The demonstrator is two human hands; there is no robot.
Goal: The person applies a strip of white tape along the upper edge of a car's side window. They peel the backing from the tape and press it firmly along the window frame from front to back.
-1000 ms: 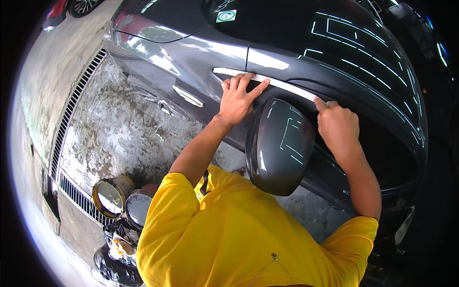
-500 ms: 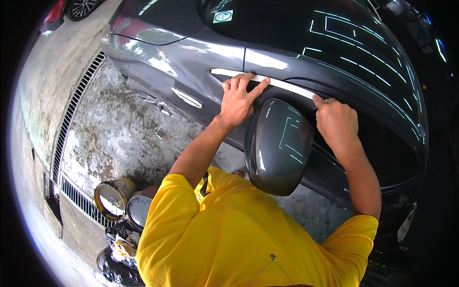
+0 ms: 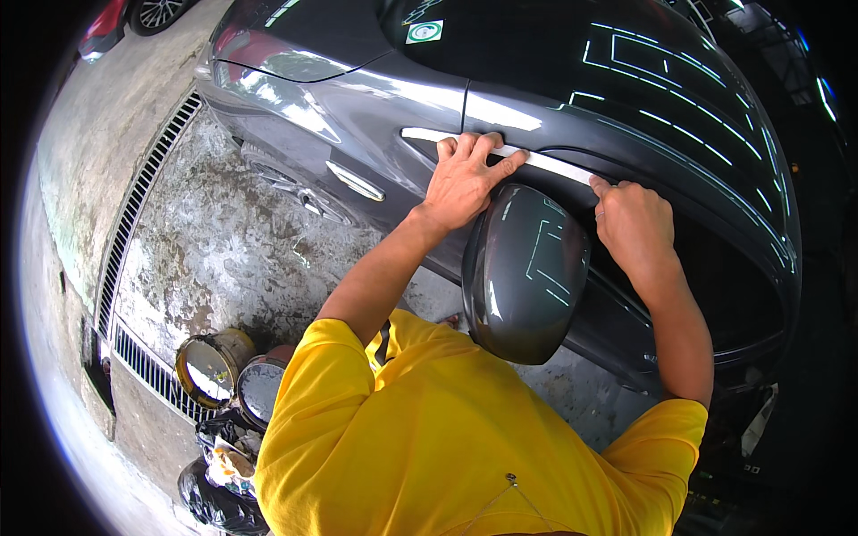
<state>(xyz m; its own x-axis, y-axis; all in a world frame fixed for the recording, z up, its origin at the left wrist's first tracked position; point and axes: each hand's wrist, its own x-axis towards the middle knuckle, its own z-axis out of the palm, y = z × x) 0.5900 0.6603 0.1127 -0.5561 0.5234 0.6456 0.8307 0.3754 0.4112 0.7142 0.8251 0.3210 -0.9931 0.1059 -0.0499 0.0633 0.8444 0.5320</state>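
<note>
A narrow white strip [image 3: 565,168], flat like tape, runs along the top edge of a dark grey car's side window, above the wing mirror [image 3: 525,277]. My left hand [image 3: 463,183] lies over its middle, fingers bent and spread, fingertips pressing on it. Farther right, my right hand [image 3: 633,219] is closed, with index finger and thumb at the strip's right end; its other fingers are curled under. The strip's left end rests at the window's front corner, beyond my left fingers. The mirror stands between my forearms.
The car's roof and windscreen [image 3: 536,54] curve away at the far side, with a round-marked sticker [image 3: 424,32] on the glass. A chrome-trimmed fender vent [image 3: 356,180] is at left. Buckets [image 3: 213,368], black bags [image 3: 214,500] and a floor grate [image 3: 147,196] are at left.
My left hand has slid a little to the right along the strip. My right hand stays at the strip's right end. The whole view has shifted slightly.
</note>
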